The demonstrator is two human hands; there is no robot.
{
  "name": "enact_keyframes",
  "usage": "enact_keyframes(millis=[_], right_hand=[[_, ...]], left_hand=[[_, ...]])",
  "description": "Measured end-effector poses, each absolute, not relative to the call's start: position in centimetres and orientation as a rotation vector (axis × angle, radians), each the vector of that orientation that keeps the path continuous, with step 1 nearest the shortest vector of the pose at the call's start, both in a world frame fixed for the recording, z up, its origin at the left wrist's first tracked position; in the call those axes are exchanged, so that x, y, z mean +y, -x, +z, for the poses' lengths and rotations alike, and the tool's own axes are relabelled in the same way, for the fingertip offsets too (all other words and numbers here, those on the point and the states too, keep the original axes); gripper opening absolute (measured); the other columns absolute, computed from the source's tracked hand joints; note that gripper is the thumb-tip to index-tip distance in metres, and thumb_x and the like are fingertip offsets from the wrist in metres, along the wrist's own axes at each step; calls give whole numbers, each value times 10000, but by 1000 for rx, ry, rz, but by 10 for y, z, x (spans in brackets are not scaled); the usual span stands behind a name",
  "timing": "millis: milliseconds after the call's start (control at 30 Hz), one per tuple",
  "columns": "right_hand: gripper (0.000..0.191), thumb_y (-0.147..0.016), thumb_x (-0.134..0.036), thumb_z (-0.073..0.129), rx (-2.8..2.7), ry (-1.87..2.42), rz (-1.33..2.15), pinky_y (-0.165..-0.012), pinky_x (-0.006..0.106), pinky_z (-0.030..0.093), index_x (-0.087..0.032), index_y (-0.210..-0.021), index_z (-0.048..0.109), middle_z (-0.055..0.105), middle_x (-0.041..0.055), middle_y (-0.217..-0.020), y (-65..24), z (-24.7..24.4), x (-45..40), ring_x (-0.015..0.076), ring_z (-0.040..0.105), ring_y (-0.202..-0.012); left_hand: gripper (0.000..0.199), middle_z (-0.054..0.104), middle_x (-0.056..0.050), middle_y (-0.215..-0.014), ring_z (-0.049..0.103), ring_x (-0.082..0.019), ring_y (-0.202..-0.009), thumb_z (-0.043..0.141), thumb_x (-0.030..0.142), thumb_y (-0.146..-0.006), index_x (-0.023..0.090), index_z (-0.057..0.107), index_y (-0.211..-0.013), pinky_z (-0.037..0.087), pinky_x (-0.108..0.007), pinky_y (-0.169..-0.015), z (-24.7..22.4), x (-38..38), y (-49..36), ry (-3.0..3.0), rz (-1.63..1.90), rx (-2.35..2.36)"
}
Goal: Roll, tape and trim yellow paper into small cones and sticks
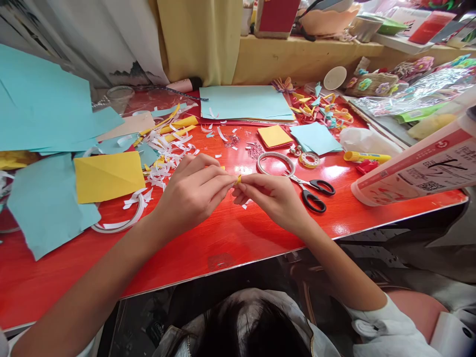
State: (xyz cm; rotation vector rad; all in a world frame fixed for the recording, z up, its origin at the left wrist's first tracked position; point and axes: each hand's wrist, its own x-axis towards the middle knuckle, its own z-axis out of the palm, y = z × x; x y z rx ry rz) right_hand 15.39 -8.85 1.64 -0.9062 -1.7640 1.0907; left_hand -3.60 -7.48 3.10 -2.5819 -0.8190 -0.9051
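Note:
Over the middle of the red table, my left hand [197, 191] and my right hand [269, 196] meet at the fingertips. Both are pinched on a small yellow paper piece [238, 179], mostly hidden by the fingers. Just beyond my right hand lies a roll of white tape [275, 164], with black-handled scissors [310, 191] beside it. White paper scraps [167, 158] are heaped past my left hand. A yellow sheet [109, 177] rests on blue paper [50, 203] to the left.
Blue sheets [247, 102] are stacked at the back. Small yellow squares [274, 136] and blue squares [316, 138] lie behind the scissors. A glue stick [366, 157] and a large pink-and-white bottle [420, 166] stand out at right. The table's front edge [230, 266] runs below my hands.

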Motion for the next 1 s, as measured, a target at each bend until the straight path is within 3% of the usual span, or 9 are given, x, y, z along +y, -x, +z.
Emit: enact_keyframes(millis=[167, 633, 1000], right_hand=[[152, -870, -212, 508, -1788, 911, 1058, -650, 249, 563, -121, -885, 629, 663, 37, -750, -154, 17, -89, 112, 661, -673], [152, -869, -161, 484, -1838, 910, 996, -649, 237, 562, -131, -868, 633, 663, 34, -761, -155, 18, -89, 108, 663, -676], [173, -879, -162, 469, -1958, 920, 737, -635, 218, 536, -136, -879, 641, 682, 32, -764, -155, 17, -89, 101, 658, -672]], left_hand=[[155, 686, -27, -847, 571, -208, -895, 512, 212, -867, 226, 628, -970, 418, -364, -770, 32, -76, 36, 2614, -897, -866], [129, 691, -37, -793, 570, -188, -809, 552, 211, -840, 168, 665, -888, 458, -352, -763, 32, -75, 32, 2693, -1047, -995], [125, 691, -25, -790, 564, -175, -789, 552, 231, -850, 193, 668, -874, 469, -351, -762, 34, -76, 30, 2735, -1094, -1092]])
